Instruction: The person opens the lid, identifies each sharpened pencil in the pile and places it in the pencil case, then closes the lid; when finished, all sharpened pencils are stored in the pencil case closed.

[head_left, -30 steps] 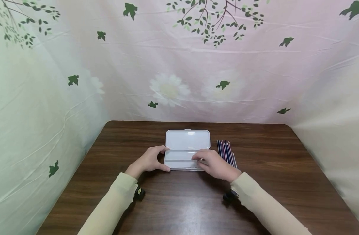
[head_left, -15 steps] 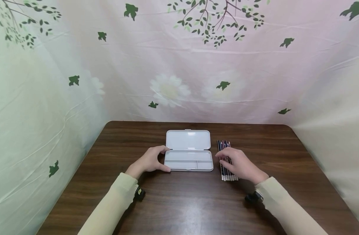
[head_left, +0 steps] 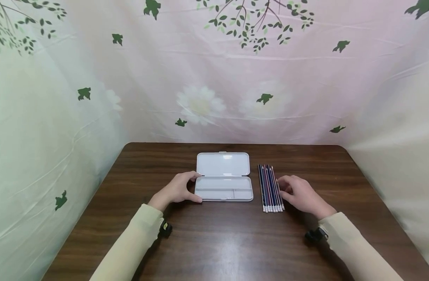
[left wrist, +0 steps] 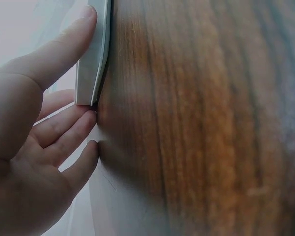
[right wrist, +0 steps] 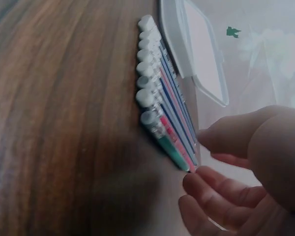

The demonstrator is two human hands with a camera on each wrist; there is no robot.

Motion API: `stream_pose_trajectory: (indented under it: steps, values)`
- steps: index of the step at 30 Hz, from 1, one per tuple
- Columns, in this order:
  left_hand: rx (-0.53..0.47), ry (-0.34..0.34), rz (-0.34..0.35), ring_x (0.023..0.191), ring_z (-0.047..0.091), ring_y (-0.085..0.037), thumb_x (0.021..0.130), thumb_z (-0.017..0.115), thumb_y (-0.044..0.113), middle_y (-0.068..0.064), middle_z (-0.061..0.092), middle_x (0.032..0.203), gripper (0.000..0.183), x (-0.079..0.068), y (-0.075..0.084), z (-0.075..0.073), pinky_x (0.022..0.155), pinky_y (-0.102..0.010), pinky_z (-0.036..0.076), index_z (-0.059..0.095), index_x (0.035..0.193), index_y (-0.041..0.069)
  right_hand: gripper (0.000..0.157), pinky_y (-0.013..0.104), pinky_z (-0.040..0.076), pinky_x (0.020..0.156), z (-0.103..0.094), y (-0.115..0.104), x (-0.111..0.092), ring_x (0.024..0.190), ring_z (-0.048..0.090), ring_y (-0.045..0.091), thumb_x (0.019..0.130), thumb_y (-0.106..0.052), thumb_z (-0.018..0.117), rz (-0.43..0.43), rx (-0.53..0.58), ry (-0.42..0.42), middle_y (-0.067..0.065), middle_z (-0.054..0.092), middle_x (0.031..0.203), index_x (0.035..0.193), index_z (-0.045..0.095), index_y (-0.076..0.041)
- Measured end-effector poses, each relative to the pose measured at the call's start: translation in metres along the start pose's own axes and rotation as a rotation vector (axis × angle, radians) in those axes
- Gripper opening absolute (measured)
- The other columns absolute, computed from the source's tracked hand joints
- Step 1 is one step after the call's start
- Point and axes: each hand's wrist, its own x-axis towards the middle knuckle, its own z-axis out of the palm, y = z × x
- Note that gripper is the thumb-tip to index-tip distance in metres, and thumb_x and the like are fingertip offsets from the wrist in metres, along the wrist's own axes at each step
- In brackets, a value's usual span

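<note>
Slightly below the centre of the head view, a white case (head_left: pixel 224 200) lies open on the brown table (head_left: pixel 214 242), its lid (head_left: pixel 223 164) tipped back toward the far edge. A row of pencils (head_left: pixel 269 189) lies just beside its right end, eraser ends toward the bottom of the frame, with a narrow strip of wood between row and case. Wood stretches from both down to the lower border; behind the lid a thinner band reaches the table's rounded far edge, where a printed cloth (head_left: pixel 218 78) rises to the top of the frame.

At centre left, the left hand (head_left: pixel 176 189) holds the case's left end between thumb and fingers, one near each corner. At centre right, the right hand (head_left: pixel 300 195) sits by the row's right side, fingers loosely bent and gripping nothing; whether a fingertip touches the outermost pencil I cannot tell.

Half a second ago the right hand covered part of the pencils; a second ago it was over the case's right part. Now the row is almost fully exposed, while the left hand keeps its place.
</note>
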Motion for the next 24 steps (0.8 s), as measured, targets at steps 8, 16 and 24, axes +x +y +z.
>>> stream_pose_trajectory:
  steps: [8,16,24]
  values:
    - [-0.002,-0.007,-0.01,0.121,0.059,-0.022,0.069,0.1,0.043,-0.005,0.065,0.129,0.089,-0.0001,0.0002,-0.0008,0.111,-0.045,0.047,0.061,0.142,0.012,0.028,0.044,0.06,0.076,0.0061,0.0055,0.0021,0.086,0.068,0.021,0.092,-0.009,0.079,0.046,-0.001,-0.014,0.013,0.072,0.104,0.117,0.07,0.003]
    - [-0.001,-0.001,-0.002,0.12,0.059,-0.021,0.069,0.1,0.042,-0.004,0.066,0.129,0.088,0.0017,0.0004,-0.001,0.11,-0.044,0.047,0.061,0.142,0.011,0.03,0.047,0.058,0.077,0.0036,0.0031,0.0038,0.086,0.067,0.025,0.09,-0.009,0.079,0.097,-0.025,-0.022,0.013,0.071,0.095,0.113,0.07,0.007]
    - [-0.01,-0.002,-0.005,0.12,0.059,-0.021,0.068,0.1,0.043,-0.005,0.066,0.129,0.089,-0.0005,0.001,-0.0008,0.111,-0.045,0.047,0.061,0.142,0.011,0.031,0.043,0.057,0.068,0.0018,0.0023,0.004,0.078,0.063,0.024,0.087,-0.004,0.075,0.192,-0.047,-0.077,0.014,0.068,0.091,0.114,0.067,0.009]
